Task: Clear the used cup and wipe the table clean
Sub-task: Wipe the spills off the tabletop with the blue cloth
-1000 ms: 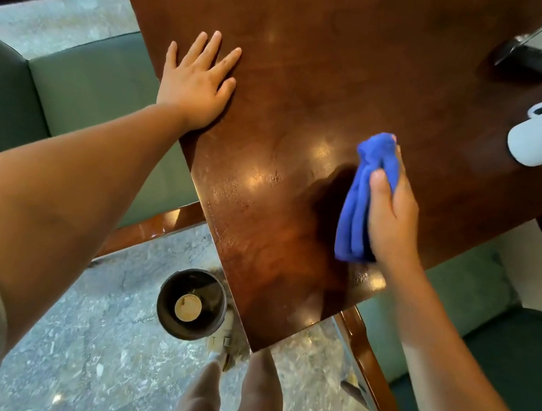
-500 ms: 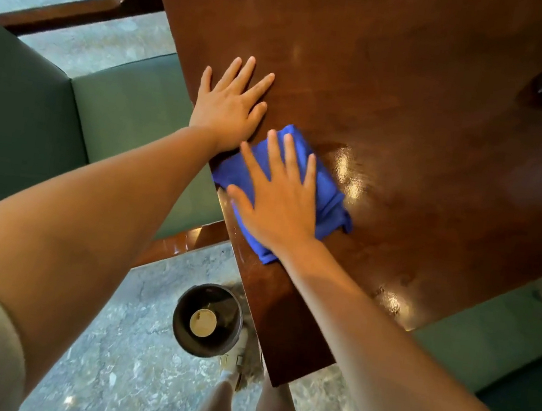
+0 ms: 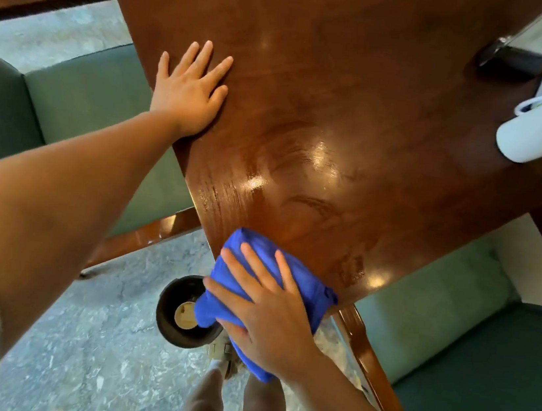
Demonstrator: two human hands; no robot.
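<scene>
A dark polished wooden table [image 3: 330,85] fills the upper middle, with wet streaks near its front corner. My right hand [image 3: 266,311] lies flat with spread fingers on a folded blue cloth [image 3: 256,251], pressing it onto the table's near corner; part of the cloth hangs over the edge. My left hand [image 3: 190,91] rests flat on the table's left edge, fingers spread. On the floor below the corner stands a dark round bin [image 3: 176,310] with a used paper cup [image 3: 184,314] lying inside it, partly hidden by the cloth.
A white bottle [image 3: 530,139] and a black stand [image 3: 512,61] sit at the table's right side beside a greenish item. Green upholstered chairs [image 3: 80,101] flank the table left and right [image 3: 482,371]. My legs show below on the stone floor.
My right hand has swept the blue cloth from beside my left hand down to the near corner. My left hand stays planted on the table edge.
</scene>
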